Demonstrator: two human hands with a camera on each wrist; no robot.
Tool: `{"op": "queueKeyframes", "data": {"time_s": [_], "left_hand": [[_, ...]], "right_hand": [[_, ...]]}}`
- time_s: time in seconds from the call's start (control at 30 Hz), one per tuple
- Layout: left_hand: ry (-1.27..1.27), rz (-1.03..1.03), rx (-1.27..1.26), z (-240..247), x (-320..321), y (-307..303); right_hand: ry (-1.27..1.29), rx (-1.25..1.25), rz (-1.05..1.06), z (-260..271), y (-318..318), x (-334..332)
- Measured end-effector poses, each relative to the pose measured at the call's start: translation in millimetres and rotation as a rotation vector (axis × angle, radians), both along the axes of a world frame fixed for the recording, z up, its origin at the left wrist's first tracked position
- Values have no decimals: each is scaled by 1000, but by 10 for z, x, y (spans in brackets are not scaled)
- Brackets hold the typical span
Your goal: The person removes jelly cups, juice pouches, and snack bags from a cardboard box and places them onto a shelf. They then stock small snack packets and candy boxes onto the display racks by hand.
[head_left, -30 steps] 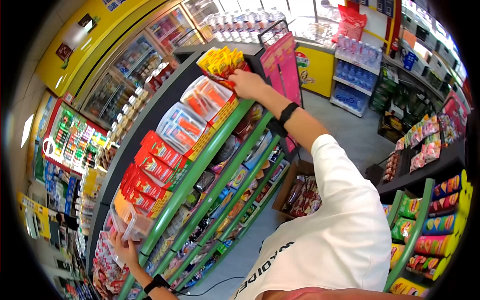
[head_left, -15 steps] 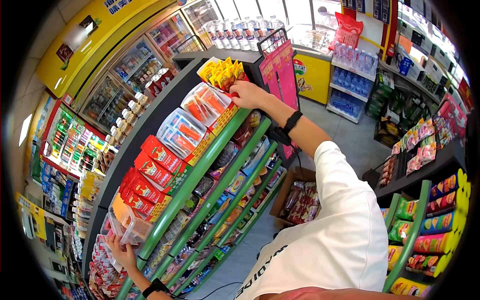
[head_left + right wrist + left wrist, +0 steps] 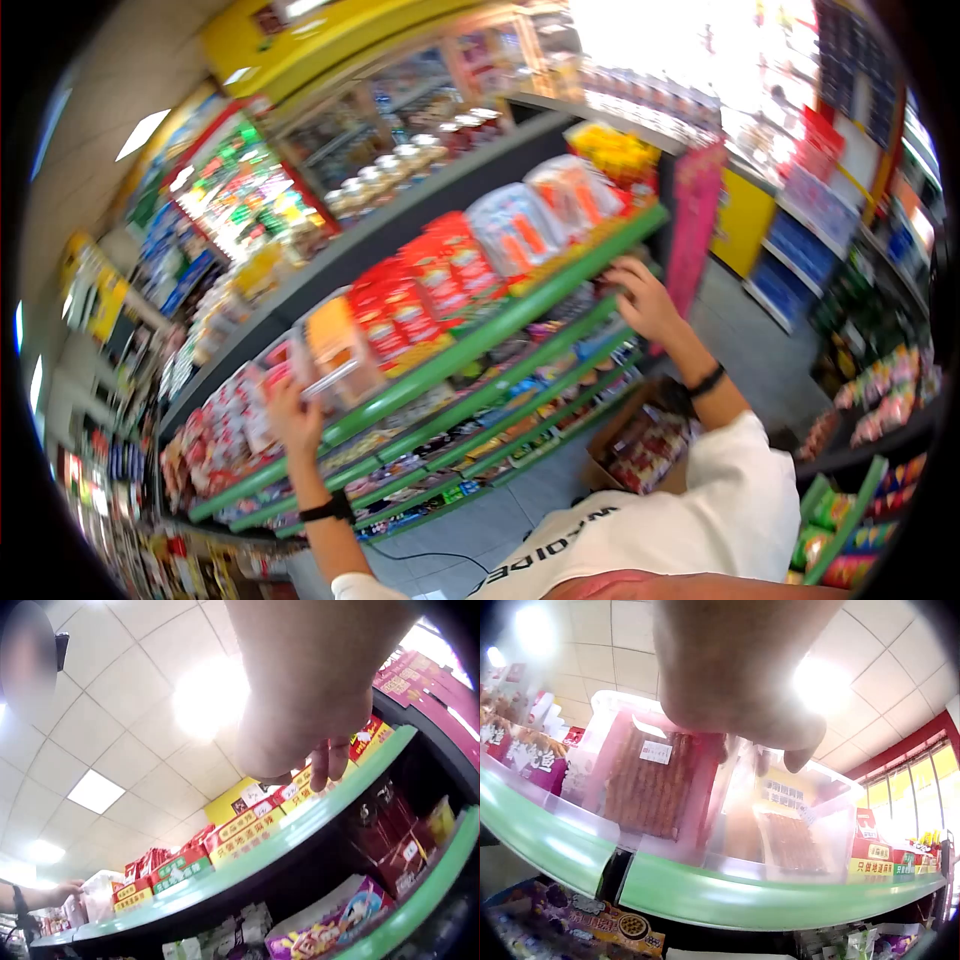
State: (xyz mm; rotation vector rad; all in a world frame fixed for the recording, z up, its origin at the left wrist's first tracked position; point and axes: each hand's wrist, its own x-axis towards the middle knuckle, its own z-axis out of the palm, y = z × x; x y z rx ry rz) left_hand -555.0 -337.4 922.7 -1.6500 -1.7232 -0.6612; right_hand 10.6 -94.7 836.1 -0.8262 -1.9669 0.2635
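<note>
Top shelf point(image 3: 510, 325), green front edge, seen slantwise; head view blurred.

Left hand point(image 3: 295, 418): at the far left stretch of the shelf, at the clear tubs. Pink tub point(image 3: 649, 780), holding brown sticks behind its front wall, lies to one side of the hand; orange tub point(image 3: 340, 340), packs inside, to the other. Left wrist view puts the hand above the tubs, fingers reaching down where their walls meet. Thumb and fingers apart; whether they pinch a wall, cannot tell. Both tubs upright behind the green edge.

Right hand point(image 3: 643, 300): near the other end of the shelf, in front of its green edge, below the yellow packets point(image 3: 612, 150). Fingers bent loosely downward, nothing visible in them. Pink panel point(image 3: 695, 225) just beyond.

Between the hands, in a row from the orange tub: red packets point(image 3: 395, 310), then packs in white and orange point(image 3: 515, 230). White-and-red packets point(image 3: 225, 425) on the outer side of the left hand. Open carton point(image 3: 640, 445) on the floor below the right forearm, packets inside.
</note>
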Motion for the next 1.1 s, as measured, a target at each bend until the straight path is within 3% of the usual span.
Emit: {"op": "queueKeyframes", "data": {"time_s": [0.1,0.17,0.27,0.43,0.53,1.1], "left_hand": [[-244,20,-49,40,102,-24],[-79,20,-8,120,173,-68],[-177,6,11,46,143,-64],[-164,-24,66,71,162,-95],[-153,-21,97,-5,116,-50],[-183,-35,105,20,127,-52]], "right_hand": [[-27,-32,49,-109,-222,-264],[-54,-155,81,-12,-351,-540],[-183,-131,63,52,-491,-897],[-263,-104,94,-333,-333,-1243],[-293,-76,-52,-375,-390,-1325],[-265,-120,-93,-443,-509,-1502]]}}
